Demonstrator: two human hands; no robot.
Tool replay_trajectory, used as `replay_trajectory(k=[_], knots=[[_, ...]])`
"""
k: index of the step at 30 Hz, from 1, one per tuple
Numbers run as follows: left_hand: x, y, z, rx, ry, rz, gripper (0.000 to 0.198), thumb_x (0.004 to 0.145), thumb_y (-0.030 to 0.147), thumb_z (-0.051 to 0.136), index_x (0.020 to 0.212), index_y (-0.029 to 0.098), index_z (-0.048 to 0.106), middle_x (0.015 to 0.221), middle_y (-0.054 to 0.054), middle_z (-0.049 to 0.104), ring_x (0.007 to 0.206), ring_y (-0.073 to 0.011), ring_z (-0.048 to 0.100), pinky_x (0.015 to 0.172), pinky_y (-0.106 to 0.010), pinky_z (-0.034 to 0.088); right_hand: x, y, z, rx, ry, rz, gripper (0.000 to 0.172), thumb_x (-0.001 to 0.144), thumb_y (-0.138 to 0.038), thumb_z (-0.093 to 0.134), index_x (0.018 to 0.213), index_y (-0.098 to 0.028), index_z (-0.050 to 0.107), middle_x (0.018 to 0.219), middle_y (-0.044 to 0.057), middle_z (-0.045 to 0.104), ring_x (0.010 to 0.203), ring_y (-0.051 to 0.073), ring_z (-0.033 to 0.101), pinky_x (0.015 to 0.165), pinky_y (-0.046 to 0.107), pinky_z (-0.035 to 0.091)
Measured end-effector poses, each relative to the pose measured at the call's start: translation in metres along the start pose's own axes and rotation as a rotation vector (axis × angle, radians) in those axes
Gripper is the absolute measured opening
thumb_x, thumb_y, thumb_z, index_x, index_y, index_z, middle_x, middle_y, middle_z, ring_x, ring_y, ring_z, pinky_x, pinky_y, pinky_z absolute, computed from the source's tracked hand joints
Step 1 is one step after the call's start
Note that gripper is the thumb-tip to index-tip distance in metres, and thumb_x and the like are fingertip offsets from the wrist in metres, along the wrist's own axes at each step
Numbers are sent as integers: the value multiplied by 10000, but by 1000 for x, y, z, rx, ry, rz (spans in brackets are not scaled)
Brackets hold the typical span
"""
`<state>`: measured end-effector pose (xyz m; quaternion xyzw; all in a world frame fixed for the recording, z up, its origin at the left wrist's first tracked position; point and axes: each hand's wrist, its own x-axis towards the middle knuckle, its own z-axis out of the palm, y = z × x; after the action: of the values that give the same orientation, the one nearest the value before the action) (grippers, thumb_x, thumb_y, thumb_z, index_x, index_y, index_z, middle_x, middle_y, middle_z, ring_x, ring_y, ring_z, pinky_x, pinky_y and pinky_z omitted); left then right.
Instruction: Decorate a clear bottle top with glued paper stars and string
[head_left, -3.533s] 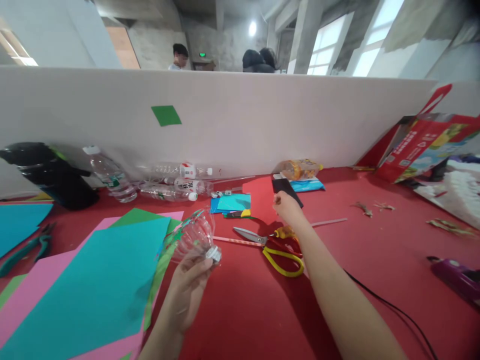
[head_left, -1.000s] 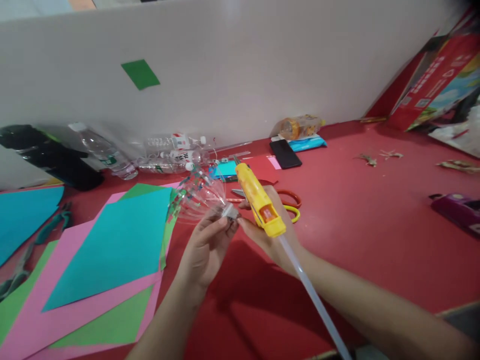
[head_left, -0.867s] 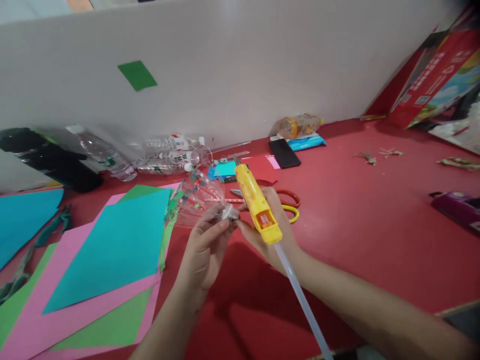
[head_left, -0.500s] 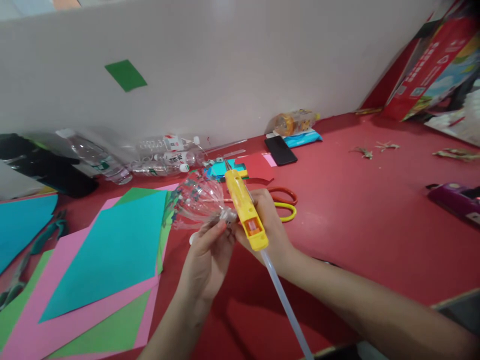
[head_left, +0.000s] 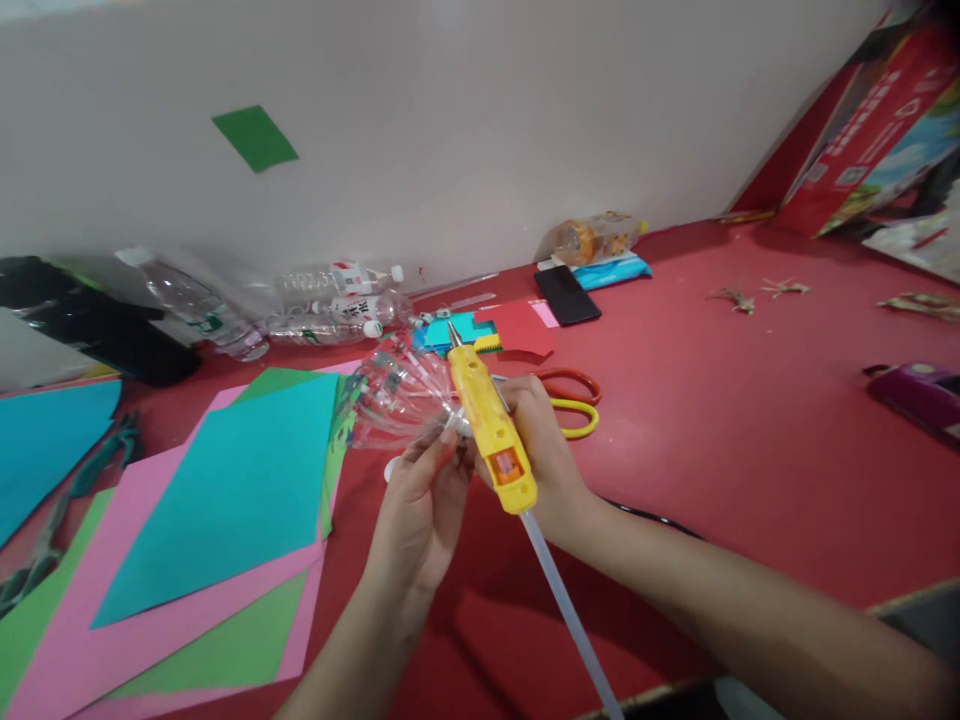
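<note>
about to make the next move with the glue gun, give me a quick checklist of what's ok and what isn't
1. Glue gun in hand: ok, the right hand holds it.
2. Glue stick loaded: ok, it sticks out of the gun's rear.
3. Cut bottle held: ok, the left hand has it near its neck.
4. Nozzle away from fingers: ok, it points forward, past both hands.
5. Nozzle hot: cannot tell, heat doesn't show.
6. Space around the right hand: arguably not ok, scissors lie close by.

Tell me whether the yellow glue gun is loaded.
Loaded: a long translucent glue stick juts from the rear of the glue gun in the right hand.
</note>
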<state>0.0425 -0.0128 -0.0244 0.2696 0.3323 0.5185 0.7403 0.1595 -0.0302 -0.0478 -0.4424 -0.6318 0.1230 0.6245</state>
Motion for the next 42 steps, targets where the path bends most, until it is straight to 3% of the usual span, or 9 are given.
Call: replay_trajectory(k=[7, 15, 18, 22, 25, 28, 33, 38, 42], knots=[[1, -1, -1, 29, 3, 49, 161, 666, 175, 775, 816, 143, 726, 808, -23, 715, 717, -144, 655, 699, -251, 509, -1, 1, 2, -27, 17, 12, 232, 794, -110, 584, 897, -259, 439, 959, 21, 509, 902, 199, 527, 722, 347, 486], [3, 5, 0, -19, -16, 7, 185, 618, 156, 816, 780, 118, 738, 776, -21, 732, 694, -111, 662, 649, -186, 529, 1, 5, 2, -19, 24, -41, 305, 744, -96, 661, 906, -250, 453, 949, 9, 520, 898, 180, 534, 745, 318, 486], [3, 14, -1, -20, -23, -17, 255, 573, 169, 852, 798, 122, 741, 778, -27, 746, 703, -116, 673, 672, -187, 554, 3, -1, -10, -2, 2, -3, 279, 758, -140, 694, 923, -251, 498, 963, 6, 547, 906, 178, 558, 779, 325, 492], [5, 30, -10, -18, -52, -43, 366, 535, 199, 879, 868, 135, 743, 843, -63, 759, 737, -149, 689, 685, -212, 578, 6, -8, -41, 163, -138, 209, 139, 856, -312, 650, 973, -270, 589, 958, 6, 610, 874, 185, 608, 803, 353, 513], [9, 40, -20, -56, -106, -40, 314, 608, 206, 839, 894, 131, 731, 900, -86, 749, 764, -154, 688, 699, -214, 581, 8, -8, -59, 377, -381, 432, 206, 888, -449, 580, 920, -251, 628, 846, 19, 630, 757, 189, 602, 667, 337, 527], [13, 44, -27, -117, -140, -29, 223, 699, 181, 766, 911, 132, 720, 896, -86, 740, 757, -140, 682, 697, -200, 575, 10, -9, -64, 455, -411, 522, 314, 861, -521, 588, 856, -211, 644, 801, 32, 625, 724, 181, 587, 663, 333, 520], [16, 43, -30, -165, -120, -53, 146, 821, 133, 617, 919, 111, 722, 888, -105, 753, 746, -153, 701, 706, -223, 581, 13, -11, -57, 426, -454, 458, 239, 886, -448, 595, 834, -218, 634, 764, 7, 601, 690, 140, 562, 661, 277, 502], [15, 40, -27, -209, -35, -100, 353, 930, 97, 390, 850, 110, 733, 819, -107, 761, 664, -143, 704, 684, -261, 596, 11, -14, -53, 330, -472, 483, 269, 886, -471, 568, 802, -218, 608, 721, 9, 580, 659, 151, 550, 595, 270, 485], [14, 39, -25, -222, 26, -120, 418, 941, 97, 346, 785, 106, 734, 750, -104, 757, 607, -150, 699, 656, -275, 603, 11, -19, -54, 287, -436, 466, 187, 869, -406, 602, 829, -224, 601, 736, -8, 576, 655, 132, 541, 562, 236, 465]])
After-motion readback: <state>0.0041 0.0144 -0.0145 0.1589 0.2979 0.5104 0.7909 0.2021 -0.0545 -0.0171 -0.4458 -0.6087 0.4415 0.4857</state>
